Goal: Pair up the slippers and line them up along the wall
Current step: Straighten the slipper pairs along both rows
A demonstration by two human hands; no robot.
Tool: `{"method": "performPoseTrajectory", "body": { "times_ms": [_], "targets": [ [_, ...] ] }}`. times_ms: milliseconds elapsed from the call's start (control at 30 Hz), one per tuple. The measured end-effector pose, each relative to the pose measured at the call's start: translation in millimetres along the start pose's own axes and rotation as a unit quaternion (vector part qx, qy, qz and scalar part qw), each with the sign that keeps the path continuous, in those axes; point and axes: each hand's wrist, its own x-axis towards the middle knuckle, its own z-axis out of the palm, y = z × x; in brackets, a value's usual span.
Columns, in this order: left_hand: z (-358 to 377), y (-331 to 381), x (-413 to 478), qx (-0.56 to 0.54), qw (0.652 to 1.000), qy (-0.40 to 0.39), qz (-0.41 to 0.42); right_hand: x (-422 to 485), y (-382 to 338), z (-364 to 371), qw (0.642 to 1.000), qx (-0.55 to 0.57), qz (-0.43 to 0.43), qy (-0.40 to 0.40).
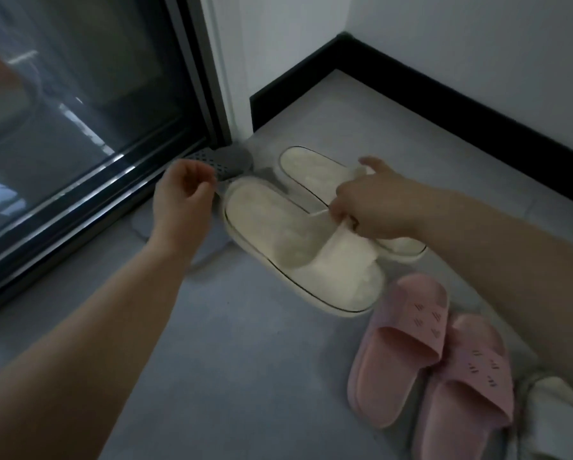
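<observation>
1. Both forearms enter from the near edge and reach toward the far corner of the grey floor (245,376).
2. Glass door (79,111): fills the far left, set in a dark frame.
3. White wall (477,44): runs along the far right, edged by a black baseboard (444,104).
4. Cream slippers: two lie side by side at centre, soles touching the floor. The near cream slipper (278,234) overlaps the edge of the far cream slipper (311,164).
5. Pink slippers: a pair lies at near right, side by side and touching, the left pink slipper (394,353) and the right pink slipper (470,386).
6. Right hand (374,207): fingers clamped on the straps of the cream slippers where the two meet.
7. Left hand (182,194): fingers curled together, thumb against fingertips, pinching the edge of the grey perforated slipper (225,161).
8. Grey perforated slipper: lies at the door frame's foot, just left of the cream pair, mostly hidden.
</observation>
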Motion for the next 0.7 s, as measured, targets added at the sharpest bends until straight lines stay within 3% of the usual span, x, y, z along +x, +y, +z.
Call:
{"method": "performPoseTrajectory", "body": {
  "times_ms": [100,200,300,400,533,633,700],
  "targets": [
    [2.0,15.1,-9.9,0.012,0.991,0.008,0.133,-2.0,-11.0,-6.5,0.983,-0.15,-0.103,0.019],
    [15.0,16.9,-20.8,0.067,0.984,-0.072,0.147,3.8,-35.6,22.6,0.971,-0.175,-0.161,0.018],
    [28.9,-0.6,-36.6,0.166,0.954,-0.239,0.07,-2.6,-55.6,61.0,0.992,-0.043,-0.12,0.019],
    [40.3,-29.8,-58.5,0.302,0.882,-0.36,0.043,-29.6,-73.6,92.0,0.98,0.185,-0.027,0.066],
    [66.9,-49.7,-73.6,0.411,0.824,-0.385,0.061,-83.8,-109.1,127.2,0.899,0.403,0.13,0.115],
    [93.8,-51.4,-69.1,0.394,0.826,-0.39,0.096,-110.6,-136.4,145.7,0.859,0.464,0.184,0.112],
    [109.2,-48.5,-65.7,0.37,0.847,-0.371,0.087,-119.0,-145.8,151.9,0.847,0.481,0.2,0.108]
  ]
}}
